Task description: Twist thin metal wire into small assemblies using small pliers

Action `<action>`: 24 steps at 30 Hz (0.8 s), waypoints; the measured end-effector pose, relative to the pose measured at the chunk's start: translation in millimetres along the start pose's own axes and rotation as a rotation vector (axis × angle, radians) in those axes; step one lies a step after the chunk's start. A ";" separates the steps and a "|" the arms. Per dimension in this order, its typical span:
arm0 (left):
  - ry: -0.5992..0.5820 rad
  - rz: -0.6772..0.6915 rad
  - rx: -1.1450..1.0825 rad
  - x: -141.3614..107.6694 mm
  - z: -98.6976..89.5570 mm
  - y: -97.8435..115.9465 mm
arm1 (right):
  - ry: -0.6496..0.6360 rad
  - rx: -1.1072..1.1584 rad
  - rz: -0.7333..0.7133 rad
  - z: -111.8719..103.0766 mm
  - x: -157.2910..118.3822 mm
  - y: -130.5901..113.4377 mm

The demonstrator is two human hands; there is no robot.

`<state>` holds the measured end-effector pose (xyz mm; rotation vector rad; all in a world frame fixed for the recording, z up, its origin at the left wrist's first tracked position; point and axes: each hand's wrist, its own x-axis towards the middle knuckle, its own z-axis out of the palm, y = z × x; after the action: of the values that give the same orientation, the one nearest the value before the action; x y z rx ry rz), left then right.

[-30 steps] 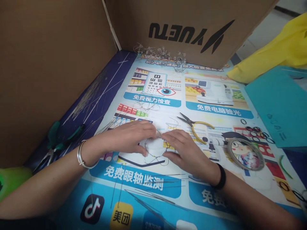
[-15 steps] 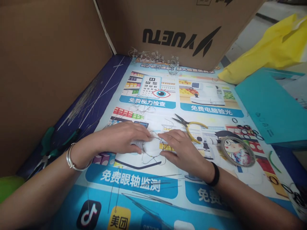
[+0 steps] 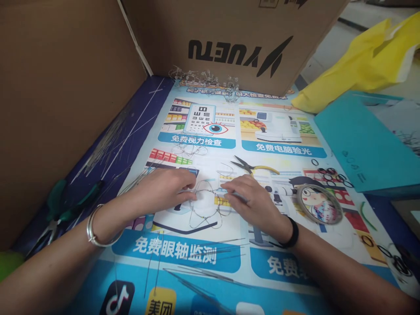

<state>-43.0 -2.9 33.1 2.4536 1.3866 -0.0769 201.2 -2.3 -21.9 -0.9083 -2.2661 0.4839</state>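
Between my hands is a thin silvery wire ring [image 3: 202, 216] with several loops around its edge, lying nearly flat over the printed sheet. My left hand [image 3: 170, 186] has its fingers curled and its thumb closed at the ring's upper left edge. On the other side, my right hand [image 3: 251, 197] pinches with thumb and forefinger at the ring's upper right wire; the exact contact is too fine to make out. Pliers with yellow handles [image 3: 262, 168] lie just beyond my right hand. Another looped wire piece [image 3: 192, 151] rests farther off.
Cardboard [image 3: 226, 26] walls the back and left. Wire pieces with clear beads [image 3: 210, 78] sit along it. Green-handled pliers [image 3: 57, 210] and straight wires [image 3: 106, 142] lie left, more wires [image 3: 203, 278] in front. At right are a tape roll [image 3: 339, 214], black rings [image 3: 328, 175] and a teal folder [image 3: 357, 144].
The whole view has shifted slightly. My hands have drawn a little apart, uncovering more of the wire ring. My left fingers have curled in more.
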 end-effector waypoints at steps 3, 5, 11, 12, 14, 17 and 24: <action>-0.030 0.005 -0.033 2.0 3.1 -0.9 | -0.046 -0.020 0.011 0.2 0.7 0.0; -0.046 0.038 -0.085 3.3 6.4 -2.8 | -0.064 -0.033 0.019 0.4 1.1 -0.3; -0.026 0.083 -0.157 5.6 12.8 -6.2 | -0.065 -0.042 0.033 2.1 3.0 -0.5; -0.021 0.085 -0.154 6.1 13.0 -5.5 | -0.067 -0.046 0.036 2.5 3.3 -0.7; -0.019 0.085 -0.141 6.9 12.9 -3.4 | -0.073 -0.061 0.038 3.3 3.8 -1.0; -0.027 0.092 -0.127 7.0 12.0 -0.8 | -0.078 -0.071 0.045 3.2 3.7 -1.5; -0.031 0.102 -0.094 1.9 6.9 -3.0 | -0.028 -0.025 0.024 -1.2 1.6 -1.5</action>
<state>-43.8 -2.0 25.4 2.4297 1.2216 -0.0258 200.4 -2.0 -19.5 -0.9481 -2.2934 0.4820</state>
